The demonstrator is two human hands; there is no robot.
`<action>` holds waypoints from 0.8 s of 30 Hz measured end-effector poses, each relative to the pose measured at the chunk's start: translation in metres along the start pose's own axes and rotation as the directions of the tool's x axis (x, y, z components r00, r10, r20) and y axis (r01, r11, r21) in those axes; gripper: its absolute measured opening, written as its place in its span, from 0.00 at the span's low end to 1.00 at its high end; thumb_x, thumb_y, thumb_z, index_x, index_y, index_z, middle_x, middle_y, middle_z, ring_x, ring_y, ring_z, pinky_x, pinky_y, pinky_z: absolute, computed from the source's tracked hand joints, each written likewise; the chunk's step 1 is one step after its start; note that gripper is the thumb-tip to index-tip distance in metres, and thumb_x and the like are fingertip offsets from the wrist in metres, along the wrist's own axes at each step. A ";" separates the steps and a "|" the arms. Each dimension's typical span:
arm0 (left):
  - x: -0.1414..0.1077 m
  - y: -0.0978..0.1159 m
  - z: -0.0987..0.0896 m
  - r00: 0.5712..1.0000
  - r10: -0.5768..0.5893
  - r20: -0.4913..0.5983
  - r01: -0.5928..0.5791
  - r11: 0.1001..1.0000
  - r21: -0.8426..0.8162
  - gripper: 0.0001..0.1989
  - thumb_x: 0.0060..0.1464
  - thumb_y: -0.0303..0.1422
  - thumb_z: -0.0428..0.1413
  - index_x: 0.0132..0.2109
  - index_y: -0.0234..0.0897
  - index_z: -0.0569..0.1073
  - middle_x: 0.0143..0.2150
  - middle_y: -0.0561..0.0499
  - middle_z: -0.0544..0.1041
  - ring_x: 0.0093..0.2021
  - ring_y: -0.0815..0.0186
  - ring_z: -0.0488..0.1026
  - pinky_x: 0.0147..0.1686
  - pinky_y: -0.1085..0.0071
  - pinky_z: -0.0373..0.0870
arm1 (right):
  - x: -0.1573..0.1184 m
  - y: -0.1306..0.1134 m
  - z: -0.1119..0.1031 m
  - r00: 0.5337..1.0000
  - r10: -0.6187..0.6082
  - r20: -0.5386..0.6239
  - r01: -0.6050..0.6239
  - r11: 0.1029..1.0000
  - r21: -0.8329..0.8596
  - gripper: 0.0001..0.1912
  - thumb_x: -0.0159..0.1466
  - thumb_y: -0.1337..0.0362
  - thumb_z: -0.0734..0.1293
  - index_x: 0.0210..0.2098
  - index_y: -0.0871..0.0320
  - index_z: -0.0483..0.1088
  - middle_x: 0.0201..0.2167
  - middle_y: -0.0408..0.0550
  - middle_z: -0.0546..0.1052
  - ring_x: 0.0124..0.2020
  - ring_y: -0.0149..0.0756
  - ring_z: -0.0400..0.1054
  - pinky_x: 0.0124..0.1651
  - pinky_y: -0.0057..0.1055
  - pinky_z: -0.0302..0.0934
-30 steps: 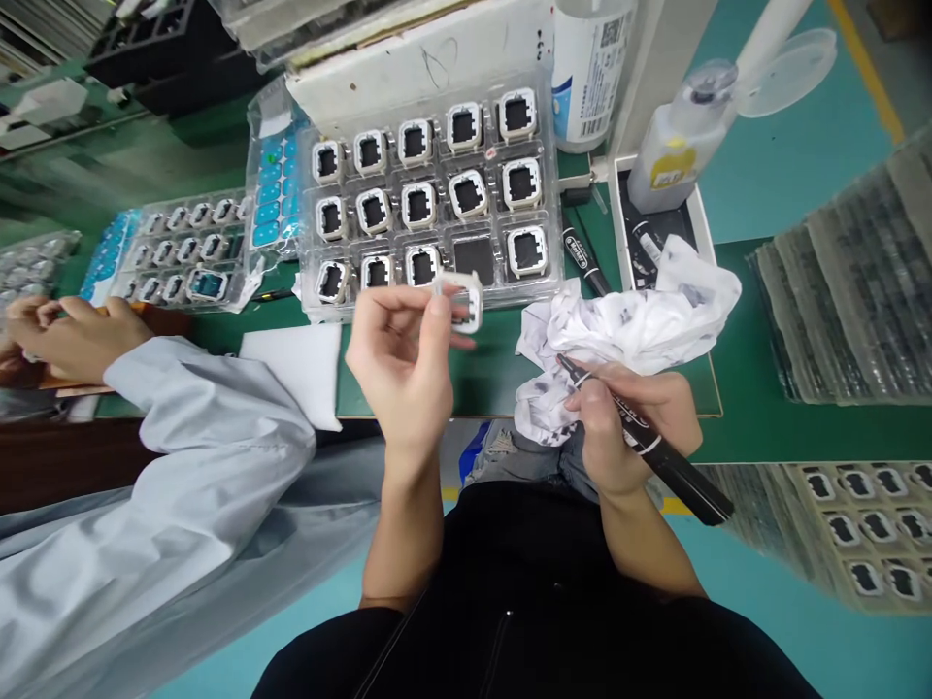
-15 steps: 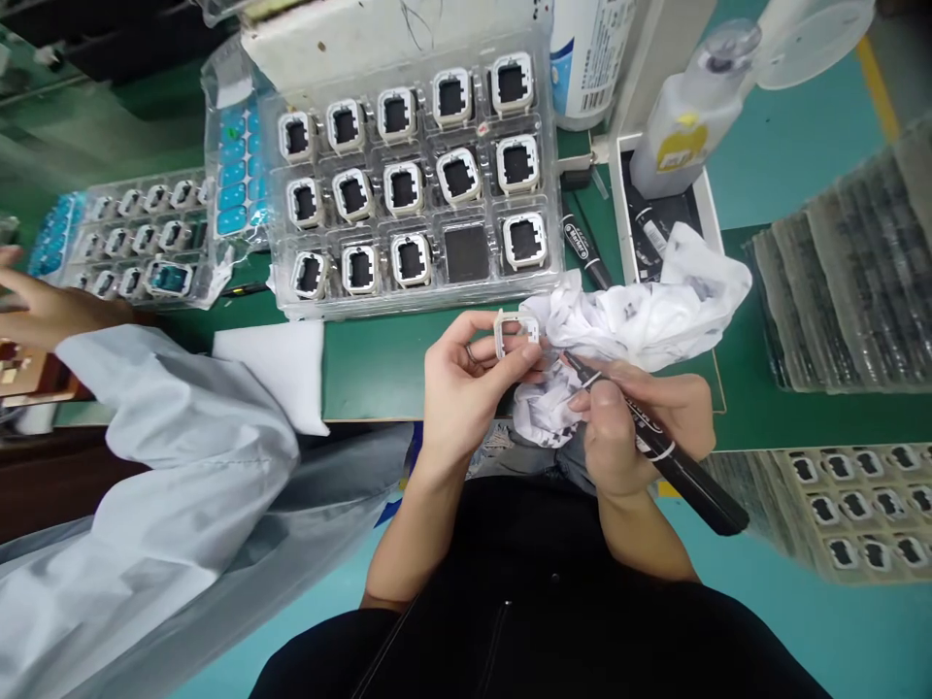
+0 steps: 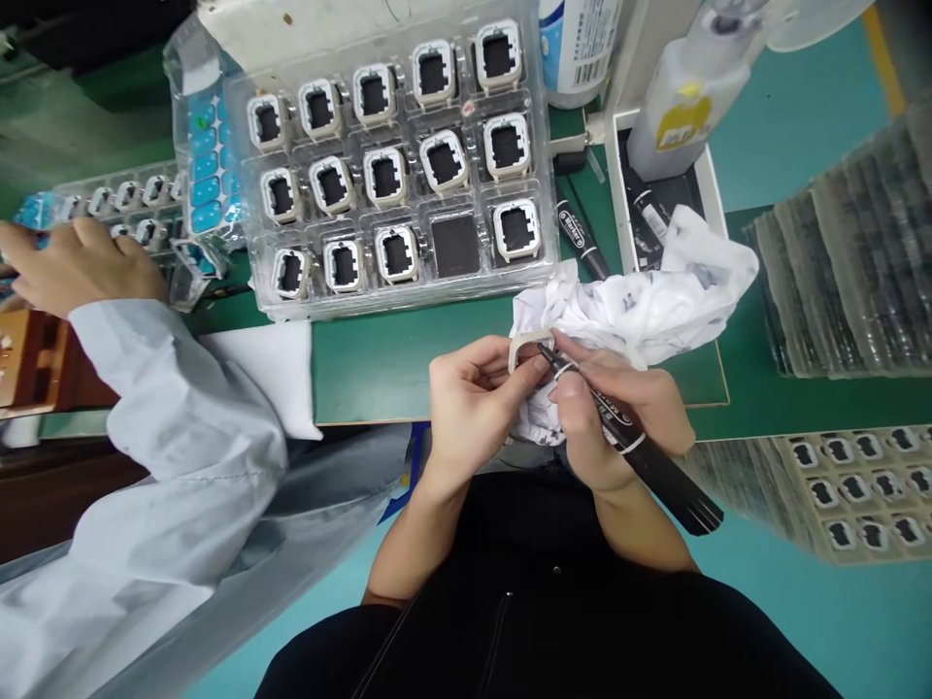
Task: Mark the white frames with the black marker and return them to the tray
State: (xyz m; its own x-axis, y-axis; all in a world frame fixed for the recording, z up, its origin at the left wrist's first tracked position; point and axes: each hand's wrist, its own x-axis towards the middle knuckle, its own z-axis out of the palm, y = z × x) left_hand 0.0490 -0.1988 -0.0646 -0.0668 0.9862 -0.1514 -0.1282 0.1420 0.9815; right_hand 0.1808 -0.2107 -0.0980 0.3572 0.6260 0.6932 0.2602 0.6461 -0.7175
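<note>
Between the fingers and thumb of my left hand (image 3: 477, 393) is a small beige-white watch-case frame (image 3: 525, 342), tilted on edge and partly covered by fingertips. My right hand (image 3: 612, 408) grips a black marker pen (image 3: 626, 437), its dark tip meeting or very close to the frame; contact is hard to make out. Fingers of my right hand also reach the frame's right side. A crumpled white cloth (image 3: 626, 311) lies behind and under both hands. Beyond them, a clear plastic tray (image 3: 349, 311) carries several similar frames in its pockets, with one pocket bare.
A second marker (image 3: 582, 238) lies right of the tray. Behind it stand a white box (image 3: 717, 194) and a pump bottle (image 3: 677, 126). Stacked trays (image 3: 837, 262) rise at right. On the left, a co-worker's hand (image 3: 94, 262) and grey sleeve (image 3: 189, 408) extend over the bench near a white pad (image 3: 273, 374).
My right hand and marker have moved left to the frame, which has turned in my left hand. The co-worker's hand has moved right, over the small tray. The view has shifted slightly.
</note>
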 end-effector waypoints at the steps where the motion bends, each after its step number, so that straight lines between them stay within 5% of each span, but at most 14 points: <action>1: 0.000 -0.001 0.000 1.000 0.011 0.000 -0.011 1.000 0.001 0.13 0.53 0.39 0.85 0.37 0.40 0.91 0.35 0.48 0.91 0.35 0.62 0.88 0.36 0.71 0.85 | 0.001 0.000 0.001 1.000 -0.011 -0.009 0.011 1.000 -0.015 0.12 0.70 0.72 0.78 0.49 0.50 0.82 0.34 0.40 0.87 0.37 0.47 0.91 0.54 0.50 0.95; 13: -0.001 -0.003 0.003 0.997 0.076 -0.011 -0.076 0.997 -0.002 0.10 0.53 0.34 0.84 0.38 0.39 0.92 0.35 0.49 0.91 0.33 0.65 0.86 0.34 0.75 0.83 | 0.002 -0.001 0.001 1.000 -0.017 -0.021 0.016 0.998 -0.063 0.12 0.71 0.73 0.79 0.50 0.52 0.84 0.40 0.44 0.90 0.45 0.49 0.94 0.50 0.40 0.95; 24: -0.005 -0.011 0.000 0.986 0.165 -0.005 -0.162 0.972 0.170 0.06 0.62 0.35 0.78 0.41 0.38 0.92 0.36 0.50 0.90 0.33 0.66 0.82 0.36 0.73 0.79 | 0.001 -0.002 -0.002 1.000 0.009 -0.001 -0.009 0.996 -0.089 0.11 0.73 0.70 0.80 0.51 0.47 0.83 0.41 0.44 0.90 0.44 0.51 0.94 0.46 0.44 0.95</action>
State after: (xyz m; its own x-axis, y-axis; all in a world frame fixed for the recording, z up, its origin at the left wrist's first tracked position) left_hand 0.0507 -0.2053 -0.0748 -0.0920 0.9957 0.0125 0.0547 -0.0075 0.9985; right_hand 0.1830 -0.2121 -0.0958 0.3602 0.6311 0.6870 0.3357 0.5994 -0.7267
